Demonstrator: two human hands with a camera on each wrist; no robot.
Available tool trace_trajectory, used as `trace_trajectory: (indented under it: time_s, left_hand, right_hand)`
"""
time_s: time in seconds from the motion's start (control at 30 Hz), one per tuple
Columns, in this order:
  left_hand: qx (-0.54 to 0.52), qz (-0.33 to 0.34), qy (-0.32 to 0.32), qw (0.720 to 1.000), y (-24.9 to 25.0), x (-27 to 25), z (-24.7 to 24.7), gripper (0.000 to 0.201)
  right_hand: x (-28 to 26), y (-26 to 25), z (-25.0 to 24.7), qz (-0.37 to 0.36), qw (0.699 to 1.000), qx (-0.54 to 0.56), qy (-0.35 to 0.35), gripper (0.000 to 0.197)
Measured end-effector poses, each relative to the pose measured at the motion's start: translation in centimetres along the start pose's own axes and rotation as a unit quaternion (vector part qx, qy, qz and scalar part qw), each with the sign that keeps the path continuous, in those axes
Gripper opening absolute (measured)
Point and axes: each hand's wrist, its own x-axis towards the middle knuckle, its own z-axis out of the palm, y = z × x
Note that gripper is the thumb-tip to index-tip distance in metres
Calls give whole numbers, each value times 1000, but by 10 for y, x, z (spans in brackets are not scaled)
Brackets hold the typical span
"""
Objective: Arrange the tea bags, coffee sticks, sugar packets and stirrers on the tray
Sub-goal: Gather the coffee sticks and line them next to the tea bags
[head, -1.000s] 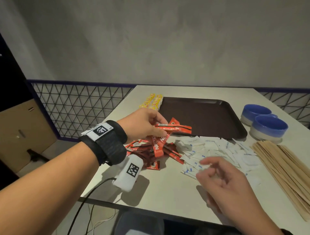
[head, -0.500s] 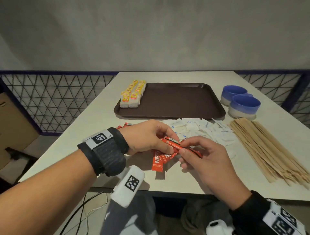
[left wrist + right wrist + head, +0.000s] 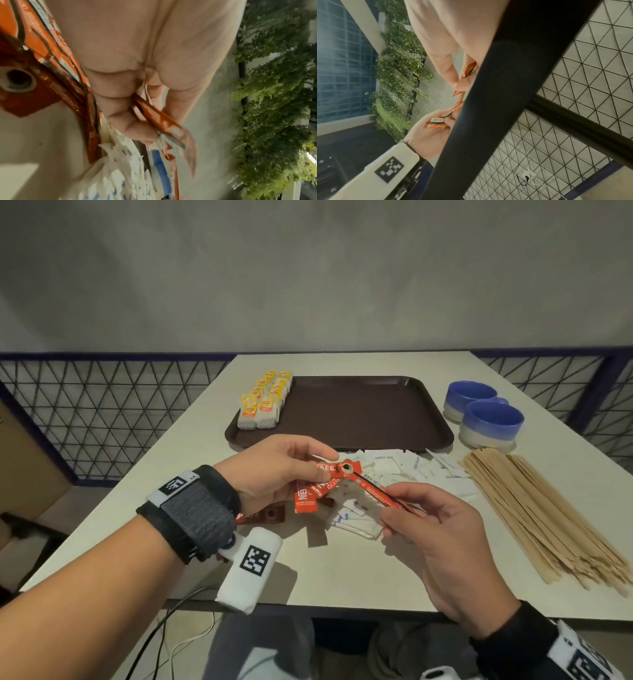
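Am pinching red coffee sticks (image 3: 323, 486) in my left hand (image 3: 270, 470), above table (image 3: 342, 570). My right hand (image 3: 435, 529) is pinching far end of one stick. Sugar packets (image 3: 411, 470) lying underneath. Tea bags (image 3: 263, 402) sitting on tray (image 3: 359, 412); stirrers (image 3: 534, 508) lying right of packets.

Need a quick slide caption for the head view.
Both hands hold red coffee sticks above the table; tea bags already line the tray.

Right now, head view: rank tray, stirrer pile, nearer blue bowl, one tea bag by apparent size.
1. tray
2. stirrer pile, close to the tray; nearer the camera, so unsure
3. nearer blue bowl
4. tea bag
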Motion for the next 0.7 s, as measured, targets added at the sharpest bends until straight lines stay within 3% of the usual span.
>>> trace_trajectory:
  time_s: [0.23,0.37,0.57,0.7]
  left_hand:
    - [-111,9,100,989,10,12,-6,35]
    - [-137,19,126,982,15,22,-16,34]
    - [-178,17,80,981,22,45,-32,28]
    - [-243,14,22,970,34,66,-57,32]
  right_hand:
    - [1,-2,-3,30,998,58,0,33]
    - [5,-3,-2,54,997,49,8,28]
    - [21,-27,3,79,997,6,11,19]
    - [41,-72,19,37,997,-60,-27,21]
